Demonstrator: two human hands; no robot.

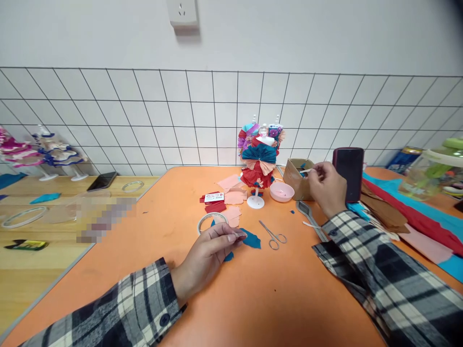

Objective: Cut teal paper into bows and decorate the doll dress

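My left hand (208,250) is closed in a pinch above the orange table, its fingertips on a small pale piece (241,235) whose kind I cannot make out. Beneath it lie a blue paper piece (252,239) and a roll of tape (201,224), partly hidden by the hand. Small scissors (274,235) rest with blades spread to the right of that hand. My right hand (328,188) pinches a thin white strip (307,170) at the opening of a cardboard box (298,182). A small doll-form stand in a blue, pink and red paper dress (258,161) stands behind.
Pink paper pieces (234,196) and a small white box (214,197) lie near the dress stand. A pink bowl (282,193) sits beside it. At right are an upright phone (349,173), tweezers (309,214) and coloured paper sheets (415,207). More dressed stands (58,149) occupy the left table.
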